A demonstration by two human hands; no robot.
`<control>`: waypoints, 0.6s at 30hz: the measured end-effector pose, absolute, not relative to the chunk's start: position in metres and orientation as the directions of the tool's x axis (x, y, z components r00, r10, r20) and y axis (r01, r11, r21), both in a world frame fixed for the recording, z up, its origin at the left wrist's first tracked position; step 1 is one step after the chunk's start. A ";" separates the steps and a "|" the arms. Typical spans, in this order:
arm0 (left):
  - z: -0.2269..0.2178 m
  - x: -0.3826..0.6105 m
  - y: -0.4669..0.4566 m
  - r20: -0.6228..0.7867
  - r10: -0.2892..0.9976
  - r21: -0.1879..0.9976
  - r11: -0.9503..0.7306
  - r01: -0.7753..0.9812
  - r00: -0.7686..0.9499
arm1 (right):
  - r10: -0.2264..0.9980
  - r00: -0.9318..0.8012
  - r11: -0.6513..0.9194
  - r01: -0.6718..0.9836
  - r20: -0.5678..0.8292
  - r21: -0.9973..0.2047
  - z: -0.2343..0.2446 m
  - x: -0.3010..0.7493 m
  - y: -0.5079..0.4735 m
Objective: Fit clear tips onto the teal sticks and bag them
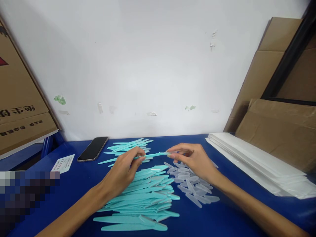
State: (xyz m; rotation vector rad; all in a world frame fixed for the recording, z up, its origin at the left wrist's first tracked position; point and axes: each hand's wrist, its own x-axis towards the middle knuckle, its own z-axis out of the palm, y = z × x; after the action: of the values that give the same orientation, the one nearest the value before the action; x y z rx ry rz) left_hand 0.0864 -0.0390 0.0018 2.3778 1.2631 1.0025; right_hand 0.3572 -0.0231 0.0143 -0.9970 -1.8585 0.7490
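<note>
My left hand [124,171] and my right hand [194,159] both pinch one slim teal plastic stick [153,154], held level just above the blue table [74,191]. The left fingers grip its left part, the right fingertips its right end. Under the left hand lies a big heap of teal sticks [145,197]. Below the right hand sit several small clear plastic caps [192,186]. A second, smaller bunch of teal sticks [130,145] lies behind the hands.
A black phone [93,148] and a white card [63,163] lie at the left. A stack of white sheets [256,164] lies at the right, with cardboard [281,131] behind it. A cardboard box [19,108] stands at the left against the white wall.
</note>
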 end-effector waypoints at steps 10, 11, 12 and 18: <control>0.002 0.090 -0.046 0.550 0.747 0.509 -0.654 0.559 0.373 | 0.904 -0.283 0.377 0.168 0.322 -0.911 0.011 0.342 -0.038; 0.002 0.090 -0.046 0.556 0.746 0.509 -0.655 0.559 0.368 | 0.905 -0.280 0.373 0.161 0.320 -0.914 0.012 0.342 -0.039; 0.003 0.090 -0.047 0.558 0.745 0.508 -0.655 0.560 0.365 | 0.906 -0.279 0.370 0.156 0.318 -0.916 0.012 0.342 -0.039; 0.005 0.091 -0.051 0.562 0.744 0.499 -0.654 0.568 0.363 | 0.918 -0.247 0.351 0.145 0.310 -0.925 0.011 0.340 -0.042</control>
State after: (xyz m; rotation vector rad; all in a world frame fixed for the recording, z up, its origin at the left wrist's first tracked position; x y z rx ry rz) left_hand 0.0911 -0.0508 0.0051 2.4040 1.1780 1.1675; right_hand 0.3398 -0.0417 0.0109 -0.9656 -1.6523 1.0076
